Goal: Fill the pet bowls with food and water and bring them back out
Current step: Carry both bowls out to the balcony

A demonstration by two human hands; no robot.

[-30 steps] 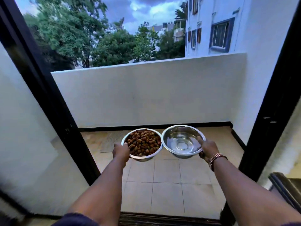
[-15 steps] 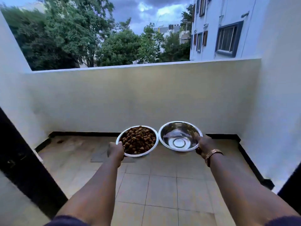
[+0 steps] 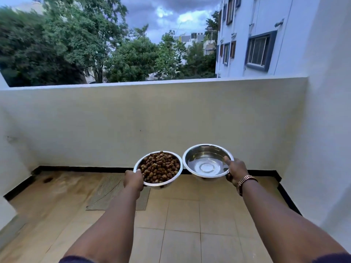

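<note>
Above a tiled balcony floor bounded by a white parapet wall, a kibble bowl is gripped by the left hand and a water bowl by the right hand.

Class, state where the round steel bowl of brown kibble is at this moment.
In the head view, the round steel bowl of brown kibble is held up left of centre by the left hand, beside the steel water bowl, above the grey floor mat.

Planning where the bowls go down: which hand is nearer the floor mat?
Left. The left hand, gripping the kibble bowl, hangs above the floor mat; the right hand, holding the water bowl, is off to its right.
</note>
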